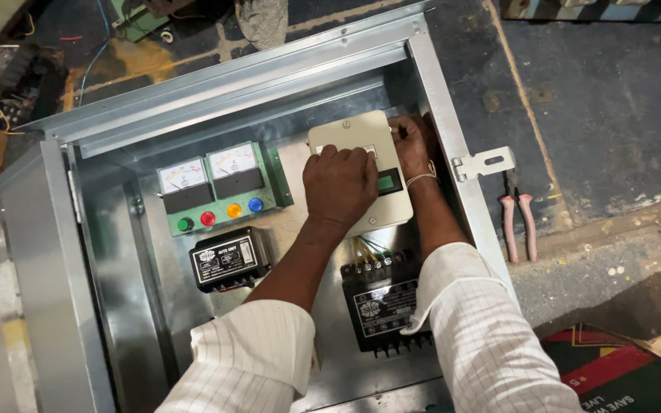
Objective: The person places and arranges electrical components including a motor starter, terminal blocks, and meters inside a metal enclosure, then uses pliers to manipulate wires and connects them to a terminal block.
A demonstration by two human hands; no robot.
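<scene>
The left hand (340, 186) lies flat over the beige box (361, 172) inside the cabinet (441, 99), fingers gripping its top. Just beside it, the right hand (412, 145) pinches the box's far corner. Left of both sits the meter panel (216, 187); below, two black units (231, 260). Pliers (518, 222) lie outside, right.

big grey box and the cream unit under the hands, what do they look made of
Box: looks like sheet metal, dull silvery, probably galvanised, with folded edges. Cream unit: likely moulded plastic, smooth matt face with rounded corners and screw heads. Left hand presses it; right hand grips its edge.
</scene>
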